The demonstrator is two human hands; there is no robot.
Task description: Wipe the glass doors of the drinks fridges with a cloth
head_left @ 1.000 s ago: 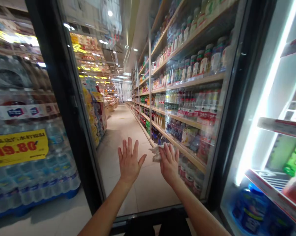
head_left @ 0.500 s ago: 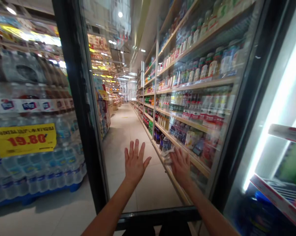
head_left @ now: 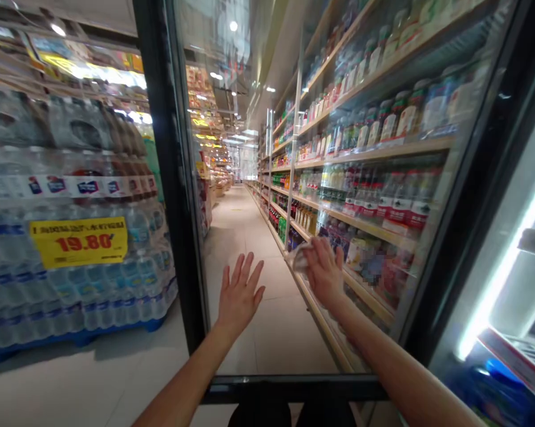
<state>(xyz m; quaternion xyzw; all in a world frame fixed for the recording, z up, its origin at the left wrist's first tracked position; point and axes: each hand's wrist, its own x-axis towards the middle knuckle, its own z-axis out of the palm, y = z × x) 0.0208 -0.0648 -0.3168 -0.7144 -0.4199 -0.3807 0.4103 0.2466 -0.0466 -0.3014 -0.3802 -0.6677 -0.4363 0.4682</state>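
Note:
A glass cooler door (head_left: 289, 386) with a black frame stands in front of me. My left hand (head_left: 239, 293) is flat against the glass at its lower left, fingers spread, with nothing in it. Over to the right, my right hand (head_left: 325, 274) presses a crumpled white cloth (head_left: 300, 258) to the pane. The cloth sticks out on the left side of the fingers; the part under the palm is hidden.
At left, shrink-wrapped bottles (head_left: 72, 284) are stacked on a blue pallet (head_left: 84, 337) with a yellow price sign (head_left: 80, 242). Drink shelves (head_left: 392, 148) and an aisle floor (head_left: 241, 216) appear in the glass. A lit cooler interior (head_left: 505, 290) lies at right.
My view has turned a little to the left. My right hand and the cloth have moved up and leftward over the glass. My left hand sits closer to the door's left frame.

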